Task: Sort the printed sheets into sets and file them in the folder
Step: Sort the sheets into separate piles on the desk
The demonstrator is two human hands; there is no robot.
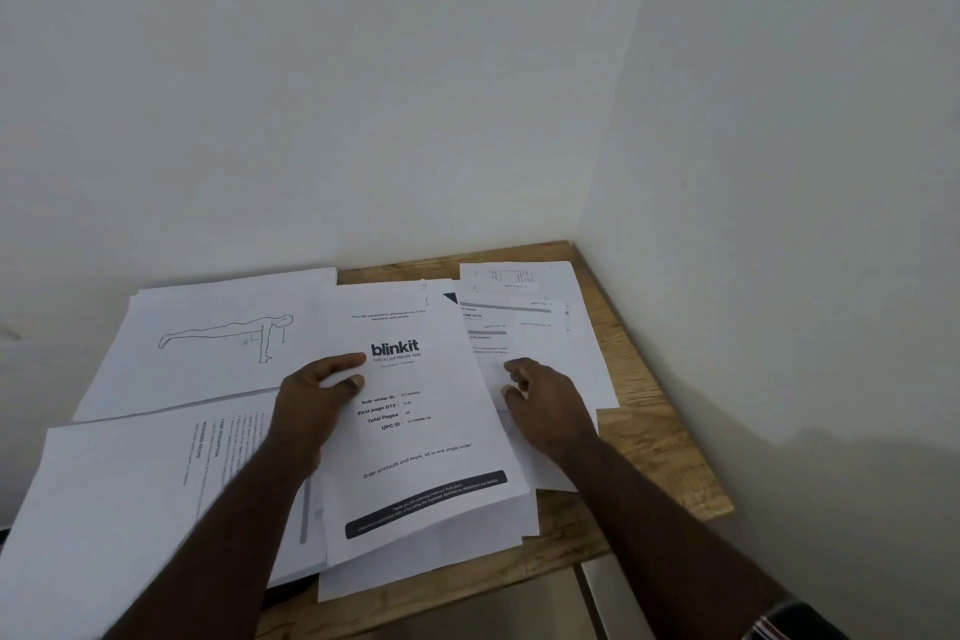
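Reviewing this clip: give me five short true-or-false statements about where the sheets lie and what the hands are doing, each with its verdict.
1. The left hand grips the left edge of the blinkit cover sheet. True.
2. The sheet with the plank-pose drawing lies to the right of the blinkit cover sheet. False: it lies to the left, toward the wall.
3. The right hand holds a pen. False: it holds no pen; its fingers rest on the sheets on the right.
4. The wooden table stands in a corner between two walls. True.
5. An open folder lies on top of the blinkit cover sheet. False: nothing lies on it except the left hand's fingers, and no folder is clearly in view.
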